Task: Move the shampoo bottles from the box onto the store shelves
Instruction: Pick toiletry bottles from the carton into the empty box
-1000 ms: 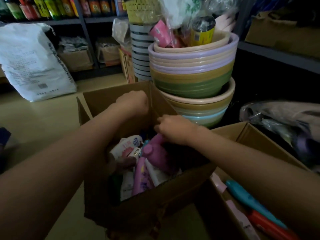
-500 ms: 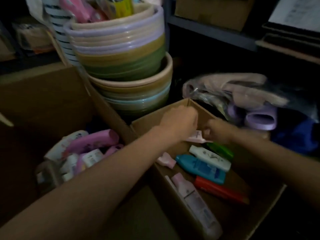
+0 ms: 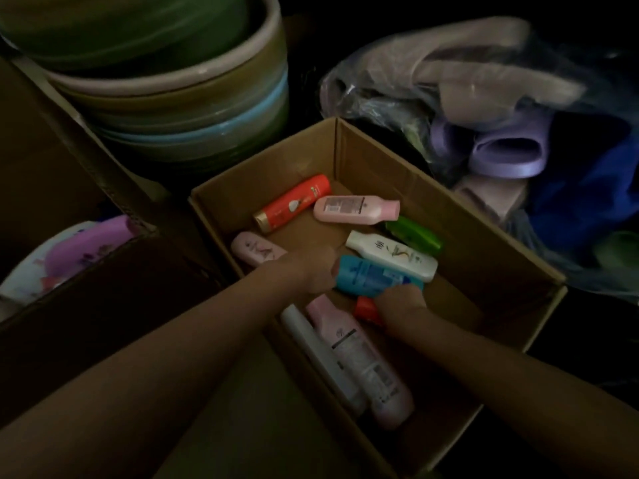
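A: Is any writing readable on the bottles?

B: Nothing is coming through clearly. The pale pink bottle (image 3: 356,209) near the far wall of the open cardboard box (image 3: 397,174) is showing a white label panel with fine print and what looks like a barcode, too small to read. The white bottle (image 3: 392,255) is carrying a thin green leaf-like drawing and a small dark mark, also unreadable.

A: What are the hands doing?

B: Both are reaching down into the box. The left hand (image 3: 307,271) is curling its fingers beside the cap end of the blue bottle (image 3: 371,276), touching it. The right hand (image 3: 397,304) is closing on the other end of that same bottle, covering part of a red bottle (image 3: 366,309) below it. Whether either grip is tight cannot be told in this dim light.

A: Where are the other bottles lying?

B: All are lying flat on the box floor. A red bottle with a gold cap (image 3: 292,203) is sitting toward the far-left corner, a green one (image 3: 415,235) is tucked behind the white one, a small pink one (image 3: 257,252) is resting against the left wall, and a tall pink bottle (image 3: 359,361) and a white one (image 3: 321,354) are lying side by side along the near-left wall.

A: And around the box?

B: Stacked basins (image 3: 166,98) are standing beyond it, a second box (image 3: 114,257) with purple packs to the left, and a plastic bag (image 3: 484,108) of soft goods to the right.
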